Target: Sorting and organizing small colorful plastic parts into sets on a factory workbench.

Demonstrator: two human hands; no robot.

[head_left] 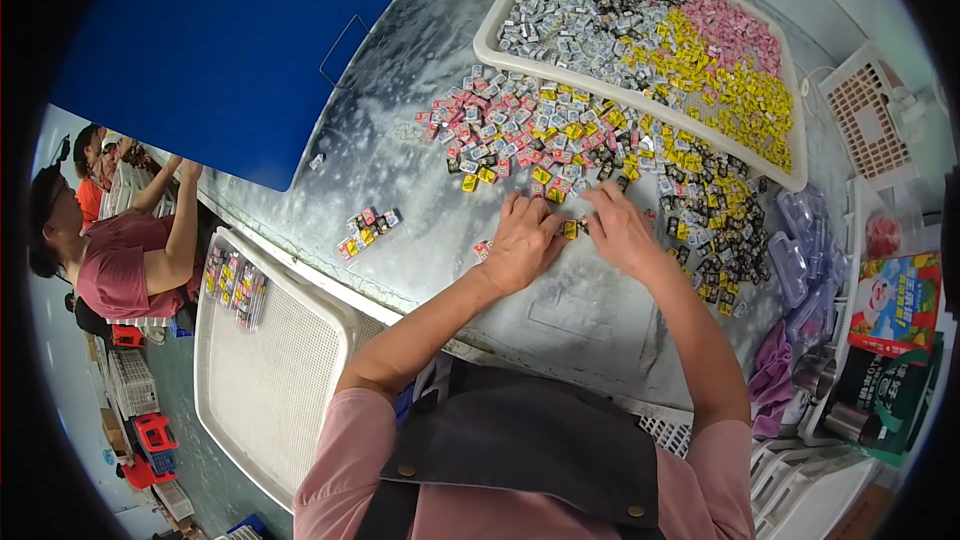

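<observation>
Small blocks (pixel 540 135) in pink, yellow, black and silver lie loosely heaped on the metal table. In front of the heap, my left hand (pixel 525 243) is closed with its fingertips at a small yellow and black block (pixel 570 229). Close by on the right, my right hand (pixel 622 232) curls its fingers toward the same spot, thumb and fingertips at the block's other end. The fingers partly cover what lies between them. To the left, a small cluster of blocks (pixel 368 232) sits together on the table.
A white tray (pixel 640 100) of blocks sorted by colour stands behind the heap. At left are a blue panel (pixel 230 50) and a lower white tray (pixel 285 360) with packed blocks. Purple plastic boxes (pixel 790 270) and a purple cloth (pixel 772 375) lie at right. Another person (pixel 130 250) works at far left.
</observation>
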